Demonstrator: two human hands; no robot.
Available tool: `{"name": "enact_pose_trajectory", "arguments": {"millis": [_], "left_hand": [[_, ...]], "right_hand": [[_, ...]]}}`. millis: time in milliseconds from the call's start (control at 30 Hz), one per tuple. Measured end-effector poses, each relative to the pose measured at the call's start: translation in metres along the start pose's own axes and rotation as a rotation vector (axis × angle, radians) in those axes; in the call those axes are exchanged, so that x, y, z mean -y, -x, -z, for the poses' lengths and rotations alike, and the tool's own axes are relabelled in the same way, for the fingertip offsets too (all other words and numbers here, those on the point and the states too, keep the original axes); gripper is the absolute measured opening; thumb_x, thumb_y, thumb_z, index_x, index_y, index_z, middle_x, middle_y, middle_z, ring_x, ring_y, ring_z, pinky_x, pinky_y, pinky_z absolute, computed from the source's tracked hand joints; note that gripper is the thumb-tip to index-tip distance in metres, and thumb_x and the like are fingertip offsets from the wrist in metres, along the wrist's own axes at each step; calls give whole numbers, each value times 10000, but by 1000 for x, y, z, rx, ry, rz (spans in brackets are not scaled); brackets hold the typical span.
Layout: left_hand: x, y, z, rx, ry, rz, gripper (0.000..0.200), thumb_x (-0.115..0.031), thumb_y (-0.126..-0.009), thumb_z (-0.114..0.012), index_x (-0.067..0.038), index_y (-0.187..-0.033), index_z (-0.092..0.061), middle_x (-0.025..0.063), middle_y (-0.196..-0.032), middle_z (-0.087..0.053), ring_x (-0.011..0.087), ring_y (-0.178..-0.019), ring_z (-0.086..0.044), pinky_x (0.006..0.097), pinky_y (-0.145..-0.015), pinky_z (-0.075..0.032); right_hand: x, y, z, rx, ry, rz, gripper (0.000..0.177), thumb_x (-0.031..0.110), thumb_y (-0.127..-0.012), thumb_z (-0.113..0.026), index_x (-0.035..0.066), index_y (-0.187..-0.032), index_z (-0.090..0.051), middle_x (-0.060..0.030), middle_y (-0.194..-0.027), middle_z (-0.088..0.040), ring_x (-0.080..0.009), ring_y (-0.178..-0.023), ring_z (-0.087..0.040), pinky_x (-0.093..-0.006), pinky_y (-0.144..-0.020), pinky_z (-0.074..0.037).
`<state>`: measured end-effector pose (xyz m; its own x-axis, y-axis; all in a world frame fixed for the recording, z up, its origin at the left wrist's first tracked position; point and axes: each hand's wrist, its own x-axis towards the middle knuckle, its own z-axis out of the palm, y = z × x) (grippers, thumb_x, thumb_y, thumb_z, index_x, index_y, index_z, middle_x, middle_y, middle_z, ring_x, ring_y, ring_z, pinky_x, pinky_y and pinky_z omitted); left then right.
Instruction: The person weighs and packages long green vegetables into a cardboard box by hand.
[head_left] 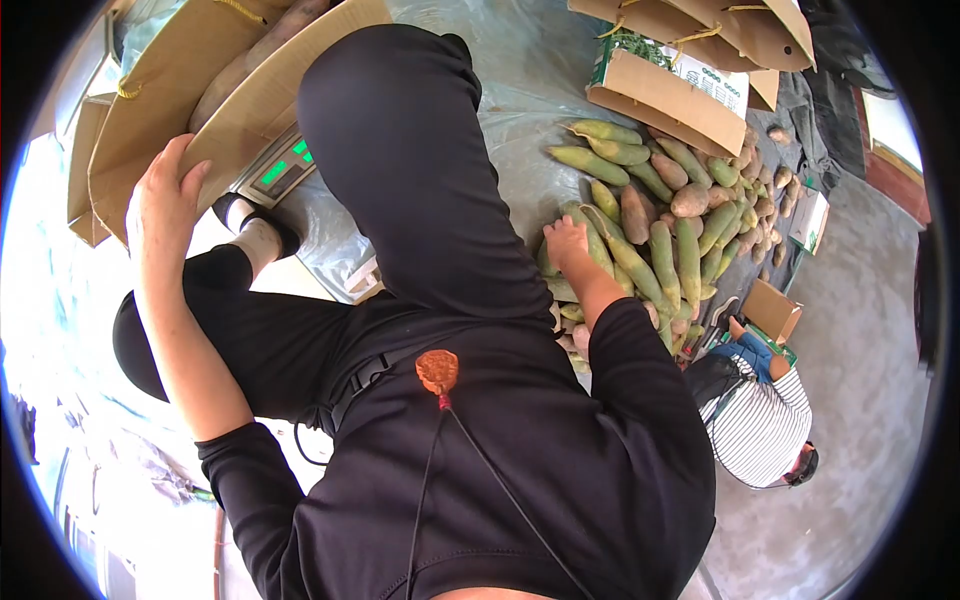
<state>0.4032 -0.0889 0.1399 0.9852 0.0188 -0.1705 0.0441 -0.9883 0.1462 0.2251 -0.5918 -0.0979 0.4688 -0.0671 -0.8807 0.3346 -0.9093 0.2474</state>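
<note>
At the upper left, my left hand (163, 200) rests against the side of a cardboard box (262, 92), thumb and fingers apart. Inside that box lie large pinkish-brown roots (232, 85). Beside the box glows the green display of a digital scale (287, 168). My right hand (568, 245) is on the near side of a pile of green radishes (664, 262), its fingers curled over one green radish (598, 250). How firmly it grips is partly hidden. Brown-red sweet potatoes (690, 200) lie among the radishes.
Cardboard boxes with rope handles (665, 100) stand at the top right. Clear plastic sheeting (520, 95) covers the floor. A person in a striped shirt (760, 425) is at the lower right, near a small open box (772, 310). My bent knee (400, 130) stands between my hands.
</note>
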Motion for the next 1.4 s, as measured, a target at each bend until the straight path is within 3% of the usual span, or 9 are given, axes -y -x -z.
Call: {"name": "enact_pose_trajectory", "arguments": {"millis": [267, 333, 500, 567, 867, 1033, 1100, 1233, 1400], "left_hand": [[-4, 0, 1, 7, -23, 3, 321, -208, -866, -605, -82, -1161, -588, 144, -1054, -654, 328, -971, -622, 397, -828, -476], [-4, 1, 0, 5, -28, 1, 319, -205, -865, -605, -80, -1159, -589, 145, -1053, -654, 328, -969, -623, 396, -826, -476], [-10, 0, 4, 9, 0, 26, 313, -199, -854, -614, -88, -1145, -595, 136, -1063, -652, 336, -972, -616, 396, -822, -478], [-8, 0, 3, -7, 13, 17, 315, -212, -846, -623, -106, -1142, -597, 128, -1070, -647, 332, -987, -609, 400, -826, -480], [-7, 4, 8, -2, 21, 45, 266, -194, -835, -627, -91, -1079, -602, 123, -999, -646, 332, -931, -620, 427, -792, -492], [-6, 7, 12, 48, 23, 67, 282, -139, -843, -601, -89, -1120, -587, 118, -1046, -640, 334, -977, -605, 421, -833, -481], [-6, 7, 12, 41, 19, 82, 287, -121, -841, -601, -84, -1125, -582, 120, -1040, -639, 332, -979, -605, 425, -837, -481], [-2, 9, 7, -30, 25, 34, 150, -107, -826, -609, -58, -963, -575, 129, -925, -640, 326, -917, -625, 441, -770, -491], [3, 7, 0, -59, 11, -9, 102, -68, -838, -550, -47, -935, -571, 133, -886, -642, 322, -889, -634, 436, -745, -498]], "right_hand": [[-9, -15, 7, -107, -184, -163, 420, 151, -807, -607, 166, -1217, -516, -57, -1244, -502, -257, -1203, -443, -404, -951, -421], [-18, -12, 18, -342, -282, -253, 375, 174, -842, -589, 166, -1213, -536, -72, -1271, -497, -259, -1217, -441, -425, -943, -424], [-32, -29, 7, -98, -461, -259, 669, 239, -794, -678, 203, -1393, -382, -105, -1278, -462, -299, -1262, -406, -483, -1004, -390], [-30, -16, 20, -86, -385, -261, 466, 166, -846, -599, 172, -1293, -468, -97, -1293, -464, -297, -1263, -416, -476, -967, -413], [-26, -9, 16, -109, -356, -236, 395, 106, -805, -610, 113, -1185, -503, -111, -1176, -560, -295, -1127, -536, -458, -916, -461], [-68, 6, 71, -656, -801, -31, 426, 47, -698, -710, 60, -1097, -561, -166, -1086, -617, -351, -1082, -565, -401, -901, -459], [-72, 35, 125, -841, -922, -33, 455, -12, -658, -724, 60, -1088, -595, -123, -1066, -625, -284, -1005, -598, -347, -886, -463], [-67, 99, 238, -1128, -1170, 39, 395, -39, -765, -669, 49, -1140, -585, -81, -1120, -594, -189, -1051, -547, -316, -940, -423], [-60, 167, 351, -1578, -1323, 538, 366, -56, -834, -607, -30, -1190, -527, -107, -1190, -567, -191, -1077, -547, -309, -938, -438]]}}
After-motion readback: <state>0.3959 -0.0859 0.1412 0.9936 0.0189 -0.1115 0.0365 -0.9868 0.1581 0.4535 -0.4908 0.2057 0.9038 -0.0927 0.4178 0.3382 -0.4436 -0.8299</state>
